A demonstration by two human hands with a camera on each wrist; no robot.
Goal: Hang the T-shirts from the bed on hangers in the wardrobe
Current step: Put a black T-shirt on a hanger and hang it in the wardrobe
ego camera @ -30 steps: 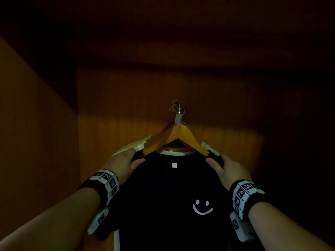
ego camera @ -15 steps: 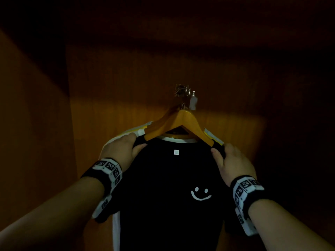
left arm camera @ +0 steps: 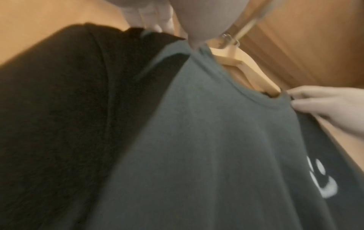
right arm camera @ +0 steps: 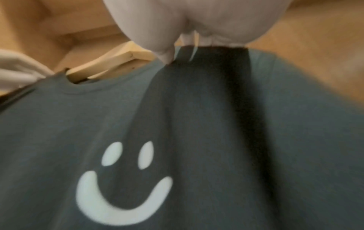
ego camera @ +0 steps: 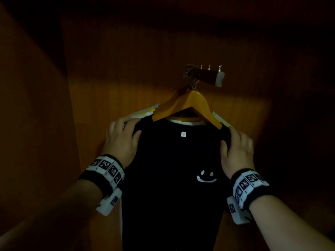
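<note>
A black T-shirt point(ego camera: 172, 169) with a white smiley print point(ego camera: 206, 177) hangs on a wooden hanger point(ego camera: 190, 104) inside the dark wardrobe. The hanger's hook sits on a short rail point(ego camera: 204, 75) at the back. My left hand point(ego camera: 123, 136) grips the shirt's left shoulder, fingers over the top and thumb in front. My right hand point(ego camera: 235, 147) grips the right shoulder the same way. In the left wrist view the shirt point(left arm camera: 206, 140) looks grey-green and the hanger's arm point(left arm camera: 246, 73) pokes from the collar. The right wrist view shows the smiley point(right arm camera: 122, 183) and the hanger's end point(right arm camera: 110, 65).
Behind the black shirt hang other garments, a white and yellow edge point(ego camera: 143, 113) showing at each shoulder. The wardrobe's wooden side wall point(ego camera: 32, 133) stands close on the left, the back panel point(ego camera: 126, 69) just behind the clothes. The right side is in deep shadow.
The view has tilted, so the shirt and hanger sit more to the right. Both hands have slid a little down over the shirt's shoulders. The rail's hooks now show.
</note>
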